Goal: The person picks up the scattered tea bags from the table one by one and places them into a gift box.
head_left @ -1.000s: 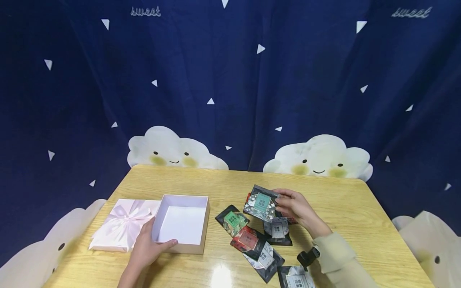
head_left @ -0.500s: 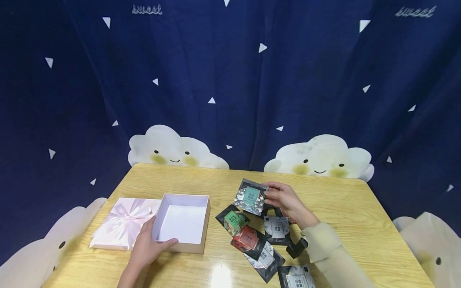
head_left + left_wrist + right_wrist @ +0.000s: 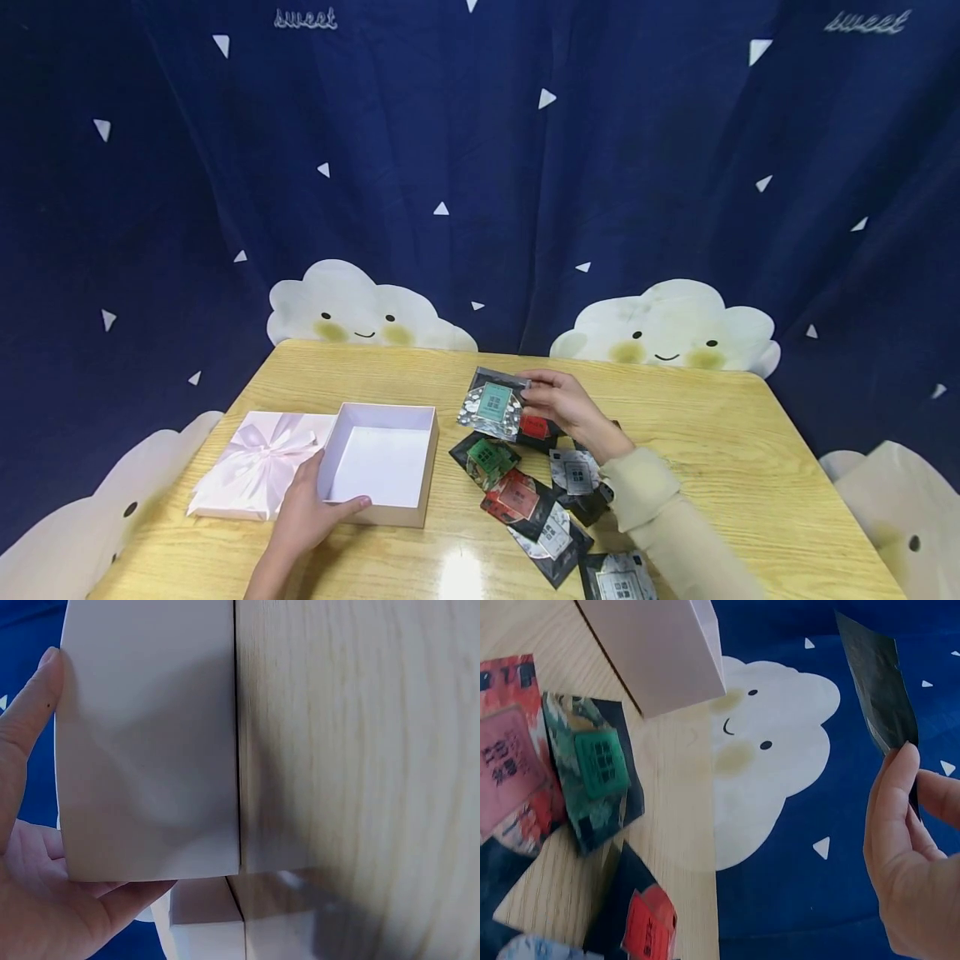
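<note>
Between the thumb and fingers of my right hand [image 3: 562, 406] is pinched a dark flat sachet [image 3: 491, 403] with a teal label, lifted above the table; its dark side shows in the right wrist view, above the right hand [image 3: 915, 847]. My left hand [image 3: 309, 512] rests at the near left corner of an open white box [image 3: 430, 467], thumb along the front wall and fingers at the left side. In the left wrist view the left hand [image 3: 45, 885] touches the box wall [image 3: 150, 750]. The box's inside looks bare.
Left of the box lies a pale pink lid [image 3: 255, 467] with a ribbon bow. Right of it are scattered sachets: a green-labelled one [image 3: 486, 460], a red one [image 3: 517, 500], a grey one [image 3: 577, 477] and several others. A wooden table [image 3: 375, 375] carries everything.
My right hand has moved left toward the box, carrying the teal-labelled sachet, and a red-labelled sachet beneath has come into view. My left hand has stayed at the box.
</note>
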The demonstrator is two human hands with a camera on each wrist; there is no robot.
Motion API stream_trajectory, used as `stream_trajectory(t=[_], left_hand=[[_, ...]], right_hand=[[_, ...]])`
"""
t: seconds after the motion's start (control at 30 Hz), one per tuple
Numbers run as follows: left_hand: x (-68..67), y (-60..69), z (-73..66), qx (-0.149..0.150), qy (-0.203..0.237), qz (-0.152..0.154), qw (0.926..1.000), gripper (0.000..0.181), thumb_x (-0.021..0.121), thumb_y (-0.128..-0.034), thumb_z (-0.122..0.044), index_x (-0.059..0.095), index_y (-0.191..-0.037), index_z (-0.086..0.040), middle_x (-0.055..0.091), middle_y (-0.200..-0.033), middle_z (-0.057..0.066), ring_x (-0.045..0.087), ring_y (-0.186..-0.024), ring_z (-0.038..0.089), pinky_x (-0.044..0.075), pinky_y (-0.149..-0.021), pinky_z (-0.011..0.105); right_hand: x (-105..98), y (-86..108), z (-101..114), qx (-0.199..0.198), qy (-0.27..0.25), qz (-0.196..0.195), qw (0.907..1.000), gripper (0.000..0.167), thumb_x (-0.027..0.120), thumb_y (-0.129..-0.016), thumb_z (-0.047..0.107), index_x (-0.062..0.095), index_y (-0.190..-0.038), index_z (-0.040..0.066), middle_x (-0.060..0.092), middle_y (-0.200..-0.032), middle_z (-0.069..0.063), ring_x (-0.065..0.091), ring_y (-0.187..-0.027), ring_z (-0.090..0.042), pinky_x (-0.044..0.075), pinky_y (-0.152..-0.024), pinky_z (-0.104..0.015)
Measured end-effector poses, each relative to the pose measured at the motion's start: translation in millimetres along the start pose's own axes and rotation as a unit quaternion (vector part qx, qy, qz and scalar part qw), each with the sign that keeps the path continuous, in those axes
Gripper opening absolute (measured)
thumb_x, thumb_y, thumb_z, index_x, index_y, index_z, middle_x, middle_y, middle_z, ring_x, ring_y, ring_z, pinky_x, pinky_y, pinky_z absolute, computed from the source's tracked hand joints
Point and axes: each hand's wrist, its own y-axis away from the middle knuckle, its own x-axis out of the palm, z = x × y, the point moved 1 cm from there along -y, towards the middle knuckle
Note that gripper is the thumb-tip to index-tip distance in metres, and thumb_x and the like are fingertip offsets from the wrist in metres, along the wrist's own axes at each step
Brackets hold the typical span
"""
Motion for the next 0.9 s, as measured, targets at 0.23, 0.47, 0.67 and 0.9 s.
stream_trajectory(t=[0.23,0.47,0.67,0.9], left_hand=[[0.4,-0.4,1.6,-0.003,-0.002,0.004,1.0,0.102,0.083,-0.0614,-0.038,0.03,-0.131,0.014,0.04,-0.123,0.035,0.046,-0.109,0.045,0.039,-0.089,0.057],[0.4,-0.9,2.0,-0.003,-0.001,0.004,1.0,0.102,0.083,-0.0612,-0.038,0.03,-0.132,0.014,0.04,-0.123,0.035,0.046,-0.108,0.045,0.039,-0.088,0.056],[0.7,-1.0,2.0,-0.004,-0.005,0.004,1.0,0.103,0.083,-0.0612,-0.038,0.03,-0.131,0.015,0.04,-0.123,0.035,0.046,-0.108,0.046,0.039,-0.088,0.057],[1.1,-0.6,2.4,0.004,-0.003,-0.004,1.0,0.101,0.083,-0.0608,-0.037,0.031,-0.131,0.015,0.041,-0.122,0.035,0.046,-0.107,0.045,0.039,-0.088,0.056]], right_hand=[[18,-9.2,0,0.016,-0.003,0.019,0.9997,0.042,0.05,-0.087,-0.008,0.039,-0.127,-0.015,0.047,-0.078,-0.003,0.058,-0.064,-0.01,0.054,-0.066,-0.024],[40,-16.0,-1,0.016,0.0,0.035,0.9992,0.041,0.049,-0.087,-0.009,0.04,-0.126,-0.015,0.047,-0.076,-0.002,0.057,-0.063,-0.009,0.053,-0.064,-0.022],[57,-22.9,-5,0.019,-0.006,0.041,0.999,0.038,0.049,-0.086,-0.011,0.044,-0.124,-0.014,0.048,-0.077,-0.003,0.058,-0.061,-0.009,0.053,-0.062,-0.022],[78,-31.5,-12,0.035,0.004,0.048,0.9983,0.036,0.05,-0.085,-0.011,0.048,-0.121,-0.012,0.05,-0.083,-0.007,0.058,-0.061,-0.01,0.054,-0.064,-0.023]])
